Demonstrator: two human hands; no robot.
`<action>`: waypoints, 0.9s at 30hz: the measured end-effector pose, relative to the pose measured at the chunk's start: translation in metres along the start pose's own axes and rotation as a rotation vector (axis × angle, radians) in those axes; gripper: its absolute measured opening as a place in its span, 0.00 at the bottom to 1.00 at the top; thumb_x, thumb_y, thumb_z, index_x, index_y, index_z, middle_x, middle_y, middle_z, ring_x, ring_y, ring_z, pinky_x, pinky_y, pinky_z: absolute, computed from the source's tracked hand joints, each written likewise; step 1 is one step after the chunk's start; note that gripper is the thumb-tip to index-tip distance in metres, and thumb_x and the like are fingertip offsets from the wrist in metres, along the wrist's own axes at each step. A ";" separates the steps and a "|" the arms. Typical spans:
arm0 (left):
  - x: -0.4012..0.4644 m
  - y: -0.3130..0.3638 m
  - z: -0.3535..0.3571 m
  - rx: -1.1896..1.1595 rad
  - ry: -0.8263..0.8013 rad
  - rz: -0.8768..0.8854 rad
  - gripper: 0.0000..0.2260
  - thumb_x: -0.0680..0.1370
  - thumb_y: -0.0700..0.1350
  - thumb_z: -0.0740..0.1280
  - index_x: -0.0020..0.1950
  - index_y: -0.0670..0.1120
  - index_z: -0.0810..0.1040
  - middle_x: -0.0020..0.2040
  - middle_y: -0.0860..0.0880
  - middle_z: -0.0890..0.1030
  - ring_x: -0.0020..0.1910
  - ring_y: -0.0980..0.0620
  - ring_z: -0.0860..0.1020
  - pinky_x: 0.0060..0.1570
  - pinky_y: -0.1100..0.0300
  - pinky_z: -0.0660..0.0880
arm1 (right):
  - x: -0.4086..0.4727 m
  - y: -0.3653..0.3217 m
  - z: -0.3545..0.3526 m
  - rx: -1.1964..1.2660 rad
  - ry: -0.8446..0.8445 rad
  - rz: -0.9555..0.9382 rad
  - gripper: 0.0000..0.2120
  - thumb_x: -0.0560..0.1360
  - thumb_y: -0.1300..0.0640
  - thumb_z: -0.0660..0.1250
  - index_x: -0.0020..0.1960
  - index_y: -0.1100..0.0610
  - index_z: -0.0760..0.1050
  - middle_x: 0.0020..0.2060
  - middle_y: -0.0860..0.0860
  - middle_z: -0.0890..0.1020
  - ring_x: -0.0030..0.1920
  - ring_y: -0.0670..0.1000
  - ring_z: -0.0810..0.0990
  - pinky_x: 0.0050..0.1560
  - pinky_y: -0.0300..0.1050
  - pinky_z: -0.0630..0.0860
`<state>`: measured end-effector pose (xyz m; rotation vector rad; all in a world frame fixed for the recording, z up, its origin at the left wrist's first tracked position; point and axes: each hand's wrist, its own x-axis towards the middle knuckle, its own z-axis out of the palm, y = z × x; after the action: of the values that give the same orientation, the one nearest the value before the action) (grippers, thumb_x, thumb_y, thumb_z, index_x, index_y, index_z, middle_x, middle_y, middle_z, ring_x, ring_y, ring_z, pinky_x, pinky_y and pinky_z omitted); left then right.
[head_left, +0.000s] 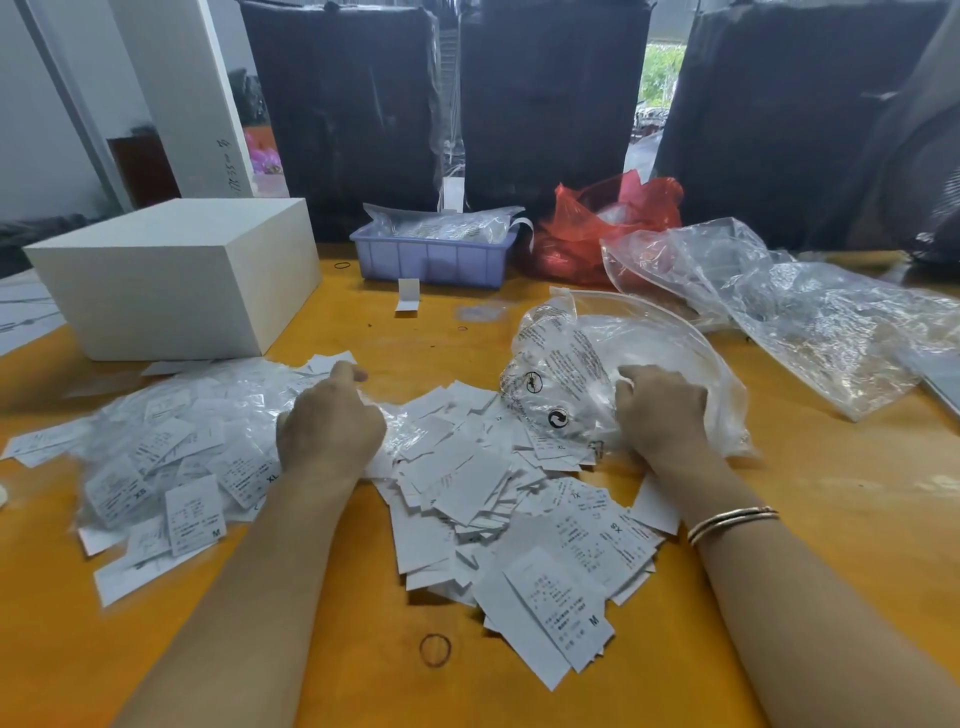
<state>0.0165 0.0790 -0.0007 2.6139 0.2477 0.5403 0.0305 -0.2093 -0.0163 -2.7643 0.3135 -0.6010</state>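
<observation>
A heap of white printed size labels (498, 499) lies spread on the orange table (332, 649) in front of me. More labels sit inside a clear plastic bag (171, 441) on the left. My left hand (330, 426) has its fingers curled on the edge of that bag. My right hand (660, 410) grips a second clear printed bag (566, 364), which is crumpled and lifted over the heap's far right side.
A white box (176, 275) stands at the back left. A blue tray (431, 254) with bagged items, a red plastic bag (608, 223) and a large crumpled clear bag (789, 301) lie behind. A rubber band (435, 649) rests near the front. Dark wrapped bundles (550, 98) line the back.
</observation>
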 end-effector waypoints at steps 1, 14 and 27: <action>0.000 -0.001 0.000 0.100 -0.020 -0.017 0.19 0.76 0.39 0.59 0.66 0.49 0.70 0.54 0.44 0.79 0.54 0.42 0.74 0.51 0.50 0.68 | 0.001 0.000 0.002 -0.100 -0.081 0.009 0.14 0.78 0.59 0.55 0.59 0.57 0.75 0.57 0.56 0.78 0.57 0.58 0.73 0.51 0.50 0.62; -0.019 0.023 0.019 -0.133 0.023 0.385 0.14 0.75 0.39 0.65 0.58 0.51 0.79 0.58 0.52 0.77 0.62 0.47 0.67 0.49 0.60 0.55 | -0.006 -0.004 -0.003 0.101 0.164 0.035 0.06 0.75 0.58 0.64 0.47 0.55 0.81 0.47 0.53 0.81 0.50 0.56 0.75 0.45 0.46 0.54; -0.028 0.037 0.005 -0.906 -0.490 0.256 0.14 0.78 0.37 0.63 0.62 0.47 0.78 0.55 0.53 0.81 0.48 0.67 0.78 0.44 0.76 0.71 | -0.054 -0.076 -0.016 1.092 -0.419 -0.213 0.09 0.78 0.62 0.61 0.47 0.59 0.81 0.34 0.51 0.81 0.36 0.41 0.76 0.41 0.33 0.73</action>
<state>-0.0034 0.0367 0.0034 1.7976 -0.4085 0.0333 -0.0134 -0.1278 0.0024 -1.7784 -0.3284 -0.1249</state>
